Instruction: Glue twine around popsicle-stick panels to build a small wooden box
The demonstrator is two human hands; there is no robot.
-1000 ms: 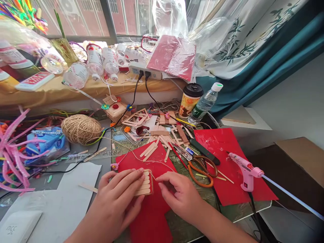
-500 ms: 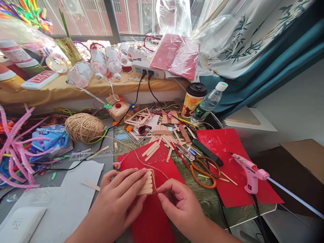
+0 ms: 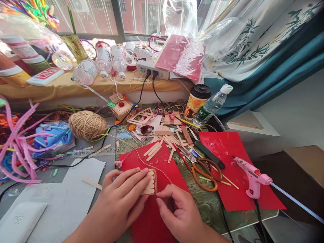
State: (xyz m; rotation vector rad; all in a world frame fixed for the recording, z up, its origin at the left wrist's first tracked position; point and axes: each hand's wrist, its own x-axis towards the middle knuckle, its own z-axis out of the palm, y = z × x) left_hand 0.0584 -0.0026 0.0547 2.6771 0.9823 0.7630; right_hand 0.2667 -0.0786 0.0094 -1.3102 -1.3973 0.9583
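Both angled inward, left grip [image 3: 120, 195] clasps stick panel [image 3: 151, 186], right grip [image 3: 179, 206] pinches twine [image 3: 156, 182].

- The left hand [image 3: 121, 194] holds a craft-stick panel [image 3: 151, 185] above a red sheet [image 3: 149, 224].
- The right hand [image 3: 157, 198] has its fingertips at the panel's near right corner, beside twine [image 3: 162, 170] along the edge.
- A twine ball [image 3: 87, 125] sits beyond, to the left.
- Scissors [image 3: 202, 190] lie on the surface [image 3: 206, 204], left of a pink glue gun [image 3: 253, 180].
- A lidded cup [image 3: 195, 105] stands beside a water bottle [image 3: 214, 103].
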